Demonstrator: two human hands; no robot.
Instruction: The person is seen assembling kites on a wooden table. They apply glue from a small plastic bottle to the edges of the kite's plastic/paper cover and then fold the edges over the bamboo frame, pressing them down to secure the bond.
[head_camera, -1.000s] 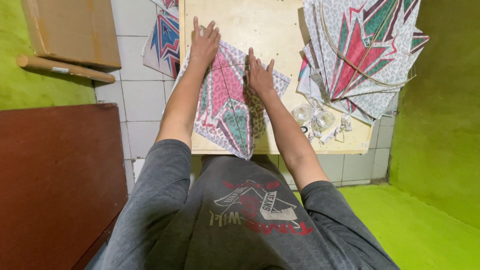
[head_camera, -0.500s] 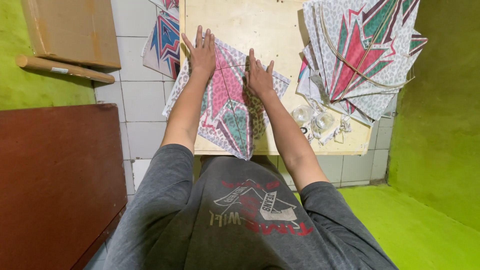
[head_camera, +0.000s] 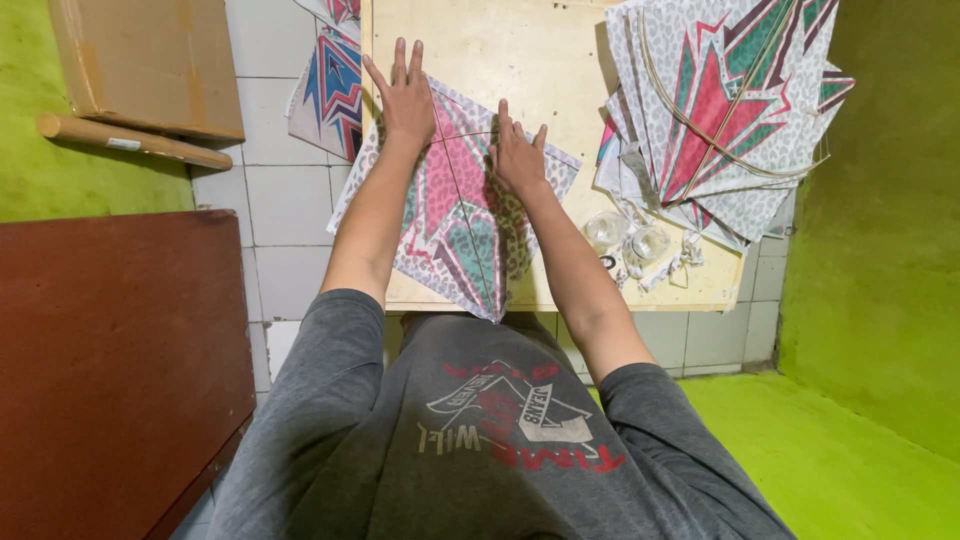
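- Fingers of left hand spread flat on patterned kite
- right hand fingers apart, pressing kite too
- kite stack beside, on wooden board

We see the kite on the counter, a kite stack right, a cardboard box left.

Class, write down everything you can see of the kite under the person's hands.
The kite is a thin paper diamond, leopard-spotted with pink and teal zigzag shapes and a slim spine stick. It lies flat on the pale wooden board, its bottom corner overhanging the near edge. The left hand and right hand press on it, fingers spread.
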